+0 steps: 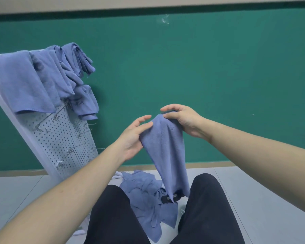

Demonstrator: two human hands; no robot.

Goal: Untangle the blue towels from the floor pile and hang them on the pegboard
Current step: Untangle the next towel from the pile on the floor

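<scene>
So both hands are up holding 1 blue towel [165,152] dead center, hanging down toward 6 o'clock. The right hand [183,120] pinches its top corner with curled fingers, and the left hand [132,136] grips the edge at 9 o'clock of it, fingertips loosely spread. The floor pile [148,198] sits at 6 o'clock between the knees. The pegboard [60,138] at 9 o'clock already has several towels [30,81] draped over the top.

The held towel [165,147] hangs between the left hand [132,136] and right hand [183,120], the floor pile [146,196] below them, the pegboard [60,138] left of the left hand, towels [42,78] draped on it.
</scene>
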